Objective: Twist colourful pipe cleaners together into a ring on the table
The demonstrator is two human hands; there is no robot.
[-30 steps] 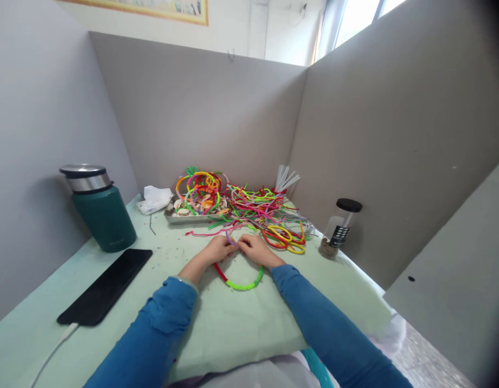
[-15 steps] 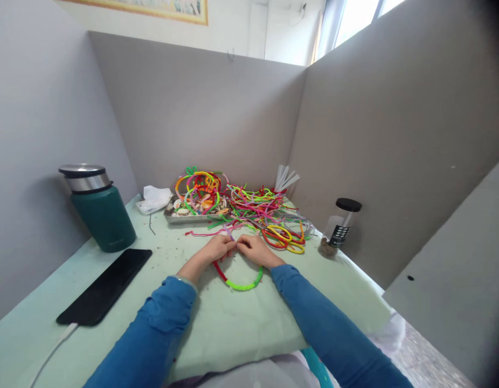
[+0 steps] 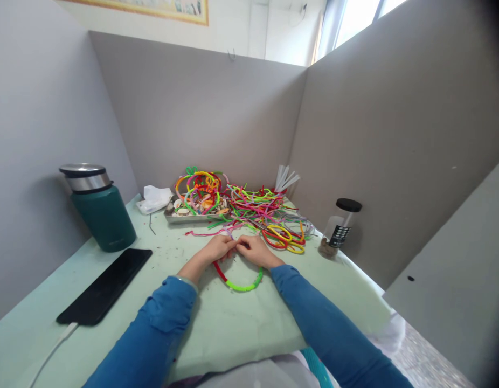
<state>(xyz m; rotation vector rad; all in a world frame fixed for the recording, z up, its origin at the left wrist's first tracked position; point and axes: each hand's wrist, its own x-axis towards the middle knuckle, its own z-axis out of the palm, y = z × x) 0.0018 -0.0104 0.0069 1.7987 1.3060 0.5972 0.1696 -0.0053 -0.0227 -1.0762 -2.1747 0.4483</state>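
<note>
A red and green pipe-cleaner ring (image 3: 242, 288) hangs in a curve below my two hands, over the table. My left hand (image 3: 220, 248) is closed around its upper left part, near the red section. My right hand (image 3: 253, 250) pinches at the top of the ring, its fingertips meeting those of the left. A bit of purple strand shows just above the fingertips. What exactly lies between the fingertips is too small to tell.
A metal tray (image 3: 180, 219) holds shells and colourful rings. Beside it lie loose pipe cleaners (image 3: 260, 205) and red and yellow loops (image 3: 288, 238). A green bottle (image 3: 104, 215), a phone (image 3: 106, 285), white tissue (image 3: 154, 199) and a black-lidded jar (image 3: 338, 229) stand or lie around.
</note>
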